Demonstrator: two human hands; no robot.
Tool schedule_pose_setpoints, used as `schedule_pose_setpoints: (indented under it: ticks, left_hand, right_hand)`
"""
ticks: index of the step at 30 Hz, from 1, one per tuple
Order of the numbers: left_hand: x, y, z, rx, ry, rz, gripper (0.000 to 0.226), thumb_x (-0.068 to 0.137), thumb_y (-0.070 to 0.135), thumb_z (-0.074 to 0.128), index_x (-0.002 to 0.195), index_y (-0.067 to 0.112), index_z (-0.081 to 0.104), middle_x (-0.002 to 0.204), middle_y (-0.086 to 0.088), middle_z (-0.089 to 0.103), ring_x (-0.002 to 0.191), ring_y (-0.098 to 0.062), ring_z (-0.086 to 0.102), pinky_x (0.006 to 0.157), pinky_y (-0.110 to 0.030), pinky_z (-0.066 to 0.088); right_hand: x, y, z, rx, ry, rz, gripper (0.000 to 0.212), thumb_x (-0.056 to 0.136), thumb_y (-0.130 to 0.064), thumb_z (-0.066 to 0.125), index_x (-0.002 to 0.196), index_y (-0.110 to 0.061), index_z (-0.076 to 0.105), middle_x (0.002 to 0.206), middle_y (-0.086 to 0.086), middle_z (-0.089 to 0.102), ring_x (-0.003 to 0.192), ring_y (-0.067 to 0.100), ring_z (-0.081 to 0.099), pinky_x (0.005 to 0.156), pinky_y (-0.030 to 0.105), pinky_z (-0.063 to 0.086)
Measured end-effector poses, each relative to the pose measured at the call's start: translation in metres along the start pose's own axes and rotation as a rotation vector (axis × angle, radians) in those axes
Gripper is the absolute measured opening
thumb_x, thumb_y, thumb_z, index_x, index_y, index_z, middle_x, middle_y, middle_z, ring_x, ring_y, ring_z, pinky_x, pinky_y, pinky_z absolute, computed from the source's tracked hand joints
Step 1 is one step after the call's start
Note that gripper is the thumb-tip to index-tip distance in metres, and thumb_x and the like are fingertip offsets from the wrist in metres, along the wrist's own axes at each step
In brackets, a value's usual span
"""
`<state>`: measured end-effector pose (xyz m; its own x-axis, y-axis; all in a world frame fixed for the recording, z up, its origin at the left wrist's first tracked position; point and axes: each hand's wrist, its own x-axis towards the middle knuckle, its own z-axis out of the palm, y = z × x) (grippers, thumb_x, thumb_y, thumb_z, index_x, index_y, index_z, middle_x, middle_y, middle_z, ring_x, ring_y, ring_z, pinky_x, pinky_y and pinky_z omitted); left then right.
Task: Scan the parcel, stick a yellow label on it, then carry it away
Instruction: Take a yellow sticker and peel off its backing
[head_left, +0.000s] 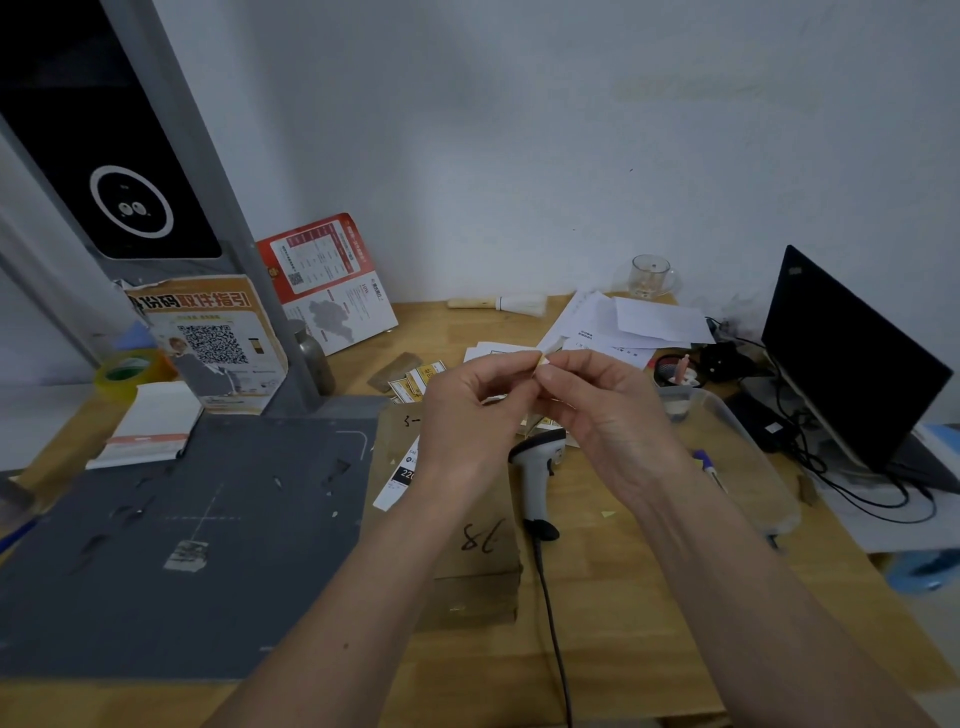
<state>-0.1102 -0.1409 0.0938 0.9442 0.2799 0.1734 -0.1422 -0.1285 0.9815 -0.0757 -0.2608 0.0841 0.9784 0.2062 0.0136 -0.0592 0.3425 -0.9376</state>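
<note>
Left hand (462, 410) and right hand (597, 410) both pinch small yellow label (543, 362) above cardboard parcel (470, 540), apparently peeling backing; parcel flat on desk (623, 597), barcode scanner (537, 467) just beside; keep adhesive off fingertips, press onto bare cardboard

Brown parcel (470, 540), black "18" scrawl; yellow label (542, 360); white scanner (537, 467); grey mat (182, 545).
</note>
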Motion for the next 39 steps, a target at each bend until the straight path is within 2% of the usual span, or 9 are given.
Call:
schedule_pose_setpoints:
  ticks: [6, 9, 13, 17, 22, 27, 31, 35, 39]
  left_hand:
    - [0.0, 0.005, 0.0, -0.097, 0.004, -0.1, 0.011, 0.082, 0.007, 0.07, 0.091, 0.012, 0.075, 0.087, -0.005, 0.076, 0.085, -0.017, 0.073, 0.081, -0.028, 0.059]
    - [0.001, 0.006, -0.002, -0.154, -0.003, -0.138, 0.006, 0.083, 0.011, 0.07, 0.086, 0.011, 0.075, 0.084, -0.007, 0.077, 0.083, -0.021, 0.074, 0.079, -0.03, 0.06]
    - [0.003, 0.006, -0.004, -0.201, -0.008, -0.157, 0.006, 0.084, 0.009, 0.068, 0.085, 0.008, 0.074, 0.082, -0.012, 0.075, 0.08, -0.024, 0.074, 0.076, -0.032, 0.06]
    - [0.005, 0.003, -0.005, -0.233, -0.003, -0.176, 0.008, 0.086, 0.007, 0.065, 0.084, 0.005, 0.073, 0.082, -0.015, 0.074, 0.081, -0.03, 0.073, 0.078, -0.036, 0.06]
    - [0.006, -0.003, -0.007, -0.282, -0.025, -0.224, 0.013, 0.087, 0.009, 0.064, 0.088, 0.0, 0.074, 0.087, -0.015, 0.074, 0.086, -0.027, 0.073, 0.086, -0.038, 0.058]
    - [0.008, -0.007, -0.01, -0.324, 0.002, -0.274, 0.014, 0.087, 0.011, 0.064, 0.09, 0.0, 0.074, 0.089, -0.014, 0.073, 0.087, -0.023, 0.071, 0.09, -0.037, 0.056]
    - [0.006, -0.007, -0.01, -0.301, 0.001, -0.27, 0.014, 0.085, 0.014, 0.067, 0.089, 0.004, 0.076, 0.084, -0.006, 0.074, 0.083, -0.015, 0.068, 0.088, -0.033, 0.055]
    - [0.005, -0.009, -0.01, -0.263, 0.011, -0.275, 0.016, 0.086, 0.018, 0.066, 0.092, 0.007, 0.076, 0.085, -0.004, 0.072, 0.084, -0.013, 0.065, 0.087, -0.032, 0.055]
    - [0.005, -0.011, -0.011, -0.243, -0.003, -0.284, 0.019, 0.09, 0.019, 0.062, 0.095, 0.005, 0.074, 0.082, -0.001, 0.07, 0.081, -0.012, 0.064, 0.082, -0.029, 0.054]
  right_hand:
    - [0.001, -0.002, -0.001, -0.064, 0.021, -0.024, 0.007, 0.082, 0.002, 0.065, 0.08, -0.004, 0.068, 0.078, 0.016, 0.066, 0.078, 0.029, 0.063, 0.076, 0.041, 0.054]
    - [0.001, -0.003, 0.0, -0.133, 0.02, -0.043, 0.005, 0.08, -0.002, 0.068, 0.079, -0.006, 0.07, 0.08, 0.02, 0.066, 0.077, 0.032, 0.062, 0.077, 0.045, 0.053]
    - [0.001, -0.004, 0.002, -0.162, 0.006, -0.061, 0.011, 0.077, 0.001, 0.069, 0.074, -0.009, 0.071, 0.076, 0.016, 0.066, 0.075, 0.031, 0.059, 0.065, 0.032, 0.051]
    - [0.001, -0.003, 0.002, -0.158, -0.008, -0.056, 0.013, 0.078, 0.001, 0.07, 0.072, -0.011, 0.071, 0.072, 0.009, 0.066, 0.074, 0.028, 0.057, 0.064, 0.03, 0.049]
    - [0.002, 0.001, 0.002, -0.145, -0.029, -0.017, 0.013, 0.078, -0.001, 0.07, 0.073, -0.013, 0.071, 0.076, 0.01, 0.065, 0.075, 0.025, 0.057, 0.07, 0.032, 0.049]
    - [0.002, 0.001, 0.004, -0.106, -0.08, 0.048, 0.01, 0.077, -0.002, 0.072, 0.084, -0.007, 0.068, 0.087, 0.017, 0.065, 0.083, 0.029, 0.062, 0.085, 0.042, 0.052]
    - [0.002, 0.001, 0.008, -0.051, -0.075, 0.068, 0.028, 0.067, -0.018, 0.075, 0.086, -0.001, 0.064, 0.085, 0.017, 0.064, 0.077, 0.024, 0.065, 0.075, 0.033, 0.055]
    - [0.001, 0.004, 0.011, -0.049, -0.05, 0.076, 0.009, 0.082, -0.007, 0.067, 0.085, 0.001, 0.064, 0.084, 0.018, 0.063, 0.075, 0.023, 0.063, 0.07, 0.03, 0.054]
    - [0.001, 0.004, 0.012, -0.076, -0.046, 0.071, 0.009, 0.084, -0.008, 0.065, 0.085, 0.001, 0.065, 0.085, 0.019, 0.064, 0.077, 0.025, 0.063, 0.073, 0.032, 0.055]
